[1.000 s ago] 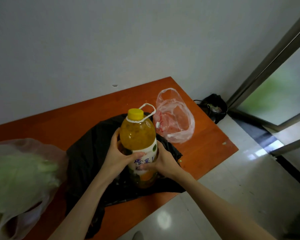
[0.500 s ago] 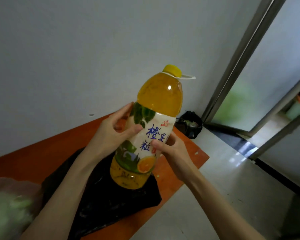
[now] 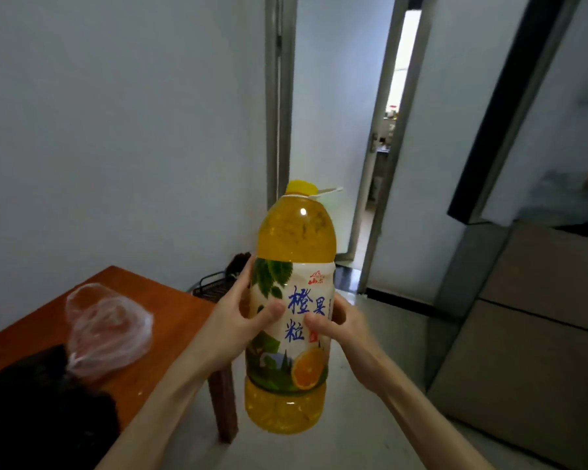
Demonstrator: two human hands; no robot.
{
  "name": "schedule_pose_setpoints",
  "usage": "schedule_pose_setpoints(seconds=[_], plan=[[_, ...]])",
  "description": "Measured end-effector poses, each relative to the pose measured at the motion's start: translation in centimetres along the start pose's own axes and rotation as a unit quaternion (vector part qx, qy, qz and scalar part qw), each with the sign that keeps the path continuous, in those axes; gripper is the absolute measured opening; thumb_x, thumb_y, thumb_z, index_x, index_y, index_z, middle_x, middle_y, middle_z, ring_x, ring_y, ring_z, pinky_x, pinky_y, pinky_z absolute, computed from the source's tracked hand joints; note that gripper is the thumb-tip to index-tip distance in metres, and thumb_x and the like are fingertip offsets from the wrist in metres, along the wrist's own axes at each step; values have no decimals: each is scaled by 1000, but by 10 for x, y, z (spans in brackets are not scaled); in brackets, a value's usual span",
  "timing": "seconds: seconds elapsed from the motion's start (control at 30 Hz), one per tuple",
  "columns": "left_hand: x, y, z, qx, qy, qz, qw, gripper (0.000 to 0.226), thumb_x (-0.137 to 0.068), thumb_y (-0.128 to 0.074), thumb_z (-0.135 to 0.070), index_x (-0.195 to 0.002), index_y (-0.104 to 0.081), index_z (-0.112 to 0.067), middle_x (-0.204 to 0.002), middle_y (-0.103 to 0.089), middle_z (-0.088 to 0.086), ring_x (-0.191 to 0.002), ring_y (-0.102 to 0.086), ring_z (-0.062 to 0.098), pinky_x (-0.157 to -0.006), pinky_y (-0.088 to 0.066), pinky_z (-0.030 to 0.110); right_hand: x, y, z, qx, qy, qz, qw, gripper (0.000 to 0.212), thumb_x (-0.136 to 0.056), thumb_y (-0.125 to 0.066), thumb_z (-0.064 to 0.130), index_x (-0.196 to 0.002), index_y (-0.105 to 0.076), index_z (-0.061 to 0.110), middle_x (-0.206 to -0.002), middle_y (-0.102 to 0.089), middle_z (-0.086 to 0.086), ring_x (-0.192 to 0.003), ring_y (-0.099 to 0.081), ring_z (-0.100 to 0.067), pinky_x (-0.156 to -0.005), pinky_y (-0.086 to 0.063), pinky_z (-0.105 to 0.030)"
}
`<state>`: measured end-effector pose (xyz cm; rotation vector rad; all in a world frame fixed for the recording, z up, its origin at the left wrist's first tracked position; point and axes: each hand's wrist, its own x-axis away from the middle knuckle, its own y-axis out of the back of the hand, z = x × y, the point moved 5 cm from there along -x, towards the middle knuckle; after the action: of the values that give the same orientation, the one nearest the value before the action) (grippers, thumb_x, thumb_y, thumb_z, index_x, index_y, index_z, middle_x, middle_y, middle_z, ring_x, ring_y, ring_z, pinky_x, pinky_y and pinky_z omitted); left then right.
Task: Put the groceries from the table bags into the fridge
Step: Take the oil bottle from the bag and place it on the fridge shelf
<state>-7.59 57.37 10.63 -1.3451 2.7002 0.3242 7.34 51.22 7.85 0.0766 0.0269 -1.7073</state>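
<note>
Now that the juice bottle [image 3: 294,310] has left the black bag [image 3: 41,412] and hangs upright past the surface's [image 3: 170,320] right edge, left hand [image 3: 233,320] and right hand [image 3: 345,329] both gripping its label, the fridge carry can begin.

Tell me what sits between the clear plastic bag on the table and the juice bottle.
In the head view, only the left hand and its forearm lie between the clear plastic bag and the juice bottle, above bare table edge.
</note>
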Motion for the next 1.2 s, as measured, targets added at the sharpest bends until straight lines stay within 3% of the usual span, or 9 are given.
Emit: schedule_pose_setpoints(seconds=[0.1,0.27,0.37,0.53,0.67,0.8,0.9,1.03,1.2], plan=[[-16,-93,-1,29,14,54,998,124,-39,-75,-74,-144,-18,-41,-119,-60,-15,-100,-63,-2,-73,-55,21,48,84,3,4,1,-53,999,92,-40,-77,70,-116,-51,27,-102,-71,8,-95,-67,-9,-71,-53,-18],[-45,-231,-17,35,12,148,988,72,-65,-69,-35,-130,-38,-38,-103,-65,-15,-86,-65,-6,-62,-51,13,122,198,7,12,8,-151,988,101,-46,-81,59,-132,-39,29,-111,-67,8,-102,-65,-11,-76,-54,-23],[-64,-303,-35,37,-7,212,977,62,-64,-67,-33,-119,-40,-44,-100,-65,-16,-83,-65,-6,-61,-51,13,161,258,11,28,3,-213,977,105,-45,-81,63,-134,-39,27,-115,-65,6,-103,-64,-8,-75,-53,-21],[-96,-410,-56,56,-50,287,955,65,-66,-67,-37,-126,-42,-38,-108,-66,-12,-93,-66,2,-66,-53,18,205,354,26,56,6,-278,959,74,-56,-73,46,-123,-43,35,-112,-64,8,-100,-65,-7,-75,-54,-22],[-130,-489,-66,74,-80,312,944,51,-68,-68,-38,-114,-46,-45,-99,-68,-17,-89,-66,-2,-63,-52,15,220,435,40,89,2,-323,942,68,-69,-68,37,-130,-39,32,-117,-62,5,-102,-64,-11,-83,-55,-27],[-177,-568,-72,90,-117,348,926,54,-72,-73,-36,-117,-46,-48,-106,-67,-21,-96,-66,2,-69,-54,18,224,513,52,122,19,-350,929,81,-60,-78,46,-129,-39,29,-111,-65,10,-98,-65,-6,-75,-54,-20],[-220,-620,-87,104,-138,361,916,55,-72,-73,-25,-112,-44,-48,-98,-65,-32,-92,-62,-9,-66,-50,11,217,575,63,156,6,-366,917,99,-48,-82,48,-132,-35,25,-111,-63,10,-97,-65,-2,-73,-53,-18],[-279,-676,-115,100,-160,374,908,81,-62,-77,-34,-131,-37,-44,-117,-60,-17,-104,-60,-3,-74,-54,18,207,653,95,210,12,-395,894,92,-55,-84,40,-131,-34,29,-116,-58,12,-102,-61,-3,-75,-53,-16],[-333,-726,-160,92,-221,394,887,92,-60,-77,-22,-136,-28,-39,-120,-56,-13,-104,-60,-2,-74,-52,16,194,730,140,284,57,-402,869,90,-54,-81,35,-130,-33,34,-117,-54,15,-108,-56,-6,-82,-53,-21]])
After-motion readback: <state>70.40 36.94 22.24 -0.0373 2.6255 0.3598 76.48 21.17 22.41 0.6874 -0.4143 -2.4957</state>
